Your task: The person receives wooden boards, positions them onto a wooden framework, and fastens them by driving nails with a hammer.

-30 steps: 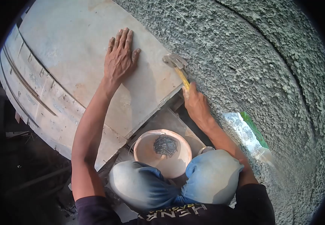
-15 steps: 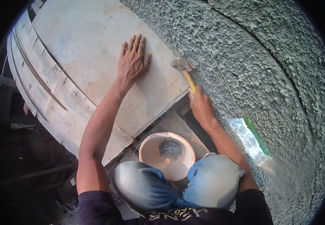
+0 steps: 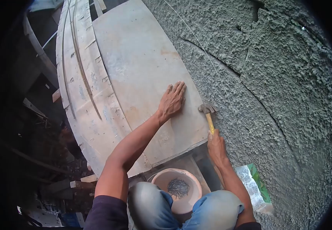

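My left hand lies flat on a large pale board, its fingers stretched out. To the right, my right hand is closed round the yellow handle of a claw hammer. The hammer's metal head is at the board's right edge, beside the rough grey wall. Near my knees is a round, pale bucket with a heap of nails in it.
A rough grey wall with a crack and a thin string fills the right side. Curved strips run along the board's left. Beyond them is a dark drop with timber pieces. A green and white patch shows low at right.
The view has shifted, so the board, hands and bucket appear lower and further right. My left hand stays flat on the board, and my right hand still holds the hammer near the board's edge.
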Demonstrator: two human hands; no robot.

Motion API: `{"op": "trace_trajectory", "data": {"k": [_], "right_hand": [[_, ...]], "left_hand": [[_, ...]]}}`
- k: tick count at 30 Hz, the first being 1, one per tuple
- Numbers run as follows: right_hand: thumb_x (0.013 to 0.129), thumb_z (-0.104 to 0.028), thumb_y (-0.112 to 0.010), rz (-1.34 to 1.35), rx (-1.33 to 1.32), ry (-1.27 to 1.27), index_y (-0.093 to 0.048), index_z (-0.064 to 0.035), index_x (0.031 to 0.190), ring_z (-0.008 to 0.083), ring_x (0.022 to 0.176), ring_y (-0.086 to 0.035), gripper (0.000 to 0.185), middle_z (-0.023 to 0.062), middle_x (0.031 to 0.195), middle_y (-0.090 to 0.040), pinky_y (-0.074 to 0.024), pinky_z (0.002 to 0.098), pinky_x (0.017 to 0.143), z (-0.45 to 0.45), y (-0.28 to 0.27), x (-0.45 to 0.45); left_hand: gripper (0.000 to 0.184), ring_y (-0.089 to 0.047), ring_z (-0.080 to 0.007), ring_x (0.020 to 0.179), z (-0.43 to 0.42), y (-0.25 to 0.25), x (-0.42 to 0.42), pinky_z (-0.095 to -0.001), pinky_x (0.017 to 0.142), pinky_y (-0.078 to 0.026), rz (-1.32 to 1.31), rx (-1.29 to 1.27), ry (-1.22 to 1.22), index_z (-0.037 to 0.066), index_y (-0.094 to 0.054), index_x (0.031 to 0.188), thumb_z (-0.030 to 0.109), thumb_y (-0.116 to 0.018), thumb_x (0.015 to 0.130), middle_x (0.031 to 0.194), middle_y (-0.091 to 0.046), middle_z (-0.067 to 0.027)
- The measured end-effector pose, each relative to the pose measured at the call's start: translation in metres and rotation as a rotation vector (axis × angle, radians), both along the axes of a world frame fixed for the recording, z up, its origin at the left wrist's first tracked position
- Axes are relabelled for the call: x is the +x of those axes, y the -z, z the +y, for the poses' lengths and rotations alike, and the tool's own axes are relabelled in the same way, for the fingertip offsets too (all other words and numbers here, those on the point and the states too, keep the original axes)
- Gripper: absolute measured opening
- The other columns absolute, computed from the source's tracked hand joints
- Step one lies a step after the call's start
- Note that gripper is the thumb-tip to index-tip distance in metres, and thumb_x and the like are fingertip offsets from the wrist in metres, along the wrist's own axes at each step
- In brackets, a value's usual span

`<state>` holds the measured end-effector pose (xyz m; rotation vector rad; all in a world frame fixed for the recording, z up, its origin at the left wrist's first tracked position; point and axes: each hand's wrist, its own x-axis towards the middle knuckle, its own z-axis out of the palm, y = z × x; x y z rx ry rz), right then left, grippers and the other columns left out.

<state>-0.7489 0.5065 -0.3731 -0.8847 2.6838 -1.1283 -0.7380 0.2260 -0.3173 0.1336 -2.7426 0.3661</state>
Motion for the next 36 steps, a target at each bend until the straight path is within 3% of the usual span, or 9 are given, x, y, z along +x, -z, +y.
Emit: {"op": "trace_trajectory", "data": {"k": [8,12,14,16,20,23,30,32,36], "right_hand": [[0.101,-0.022,-0.053,0.162,-0.164,-0.096,-0.054,0.0053,0.101,0.0509,0.075,-0.063,0.027,0.0314,0.077,-0.063,-0.0465,0.0546,0.064,-0.019,-0.105,-0.005],[0.104,-0.022,-0.051,0.318,-0.607,-0.247,-0.05,0.0006,0.104,0.0466,0.068,-0.065,0.023,0.0271,0.075,-0.063,-0.0464,0.0504,0.055,-0.098,-0.193,-0.014],[0.104,-0.022,-0.051,0.49,-0.675,-0.249,-0.046,0.0012,0.107,0.0464,0.068,-0.065,0.024,0.0291,0.074,-0.062,-0.0471,0.0512,0.054,-0.152,-0.226,-0.033],[0.103,-0.021,-0.05,0.472,-0.498,-0.162,-0.044,0.0032,0.107,0.0475,0.071,-0.066,0.025,0.0319,0.075,-0.063,-0.0519,0.0514,0.056,-0.211,-0.245,-0.057],[0.096,-0.021,-0.058,0.349,-0.14,0.059,-0.047,0.0109,0.116,0.0485,0.094,-0.067,0.039,0.0351,0.098,-0.066,-0.0553,0.0513,0.078,-0.335,-0.177,-0.153],[0.098,-0.026,-0.055,0.291,0.039,-0.061,-0.048,0.0139,0.119,0.0455,0.11,-0.065,0.046,0.0332,0.113,-0.065,-0.0555,0.0474,0.089,-0.326,-0.21,-0.153],[0.099,-0.026,-0.053,0.281,-0.133,-0.091,-0.055,0.0092,0.111,0.0491,0.101,-0.065,0.037,0.0362,0.105,-0.065,-0.054,0.0527,0.084,-0.281,-0.2,-0.133],[0.1,-0.026,-0.053,0.392,-0.273,-0.081,-0.056,0.0053,0.106,0.0526,0.094,-0.064,0.032,0.0361,0.09,-0.065,-0.0507,0.0556,0.081,-0.272,-0.197,-0.123],[0.1,-0.024,-0.052,0.328,-0.243,-0.039,-0.057,0.0026,0.106,0.0526,0.092,-0.064,0.028,0.0347,0.091,-0.066,-0.0506,0.0564,0.08,-0.278,-0.179,-0.132]], "left_hand": [[0.077,-0.023,-0.0311,0.15,-0.043,-0.036,-0.035,-0.0453,0.123,-0.019,0.219,0.062,-0.12,-0.004,-0.031,0.151,0.048,-0.048,0.097,0.159,-0.03,-0.0182],[0.079,-0.023,-0.0324,0.15,-0.047,-0.033,-0.049,-0.0456,0.123,-0.019,0.241,0.083,-0.142,-0.005,-0.03,0.151,0.049,-0.05,0.095,0.159,-0.029,-0.0196],[0.08,-0.023,-0.0323,0.15,-0.052,-0.021,-0.053,-0.0459,0.123,-0.019,0.251,0.019,-0.145,-0.005,-0.03,0.151,0.049,-0.05,0.095,0.159,-0.028,-0.0195],[0.08,-0.022,-0.0323,0.15,-0.05,-0.029,-0.051,-0.046,0.123,-0.018,0.249,0.043,-0.138,-0.005,-0.03,0.151,0.05,-0.048,0.095,0.159,-0.029,-0.0198],[0.082,-0.022,-0.0319,0.15,-0.048,-0.031,-0.046,-0.0462,0.123,-0.017,0.118,0.084,-0.181,-0.005,-0.029,0.152,0.052,-0.045,0.095,0.159,-0.029,-0.0198],[0.084,-0.022,-0.0315,0.15,-0.043,-0.021,-0.049,-0.0462,0.123,-0.016,0.148,0.083,-0.164,-0.005,-0.027,0.152,0.053,-0.045,0.094,0.159,-0.029,-0.0195],[0.087,-0.021,-0.0309,0.151,-0.042,-0.031,-0.056,-0.0466,0.123,-0.017,0.18,0.11,-0.209,-0.004,-0.029,0.152,0.055,-0.049,0.092,0.16,-0.028,-0.0186],[0.087,-0.021,-0.0311,0.151,-0.046,-0.03,-0.052,-0.0467,0.123,-0.017,0.18,0.097,-0.236,-0.004,-0.03,0.152,0.055,-0.05,0.091,0.16,-0.028,-0.0184],[0.085,-0.022,-0.0322,0.15,-0.046,-0.027,-0.056,-0.0471,0.123,-0.018,0.206,0.069,-0.208,-0.005,-0.033,0.15,0.054,-0.051,0.091,0.16,-0.029,-0.0185]]}}
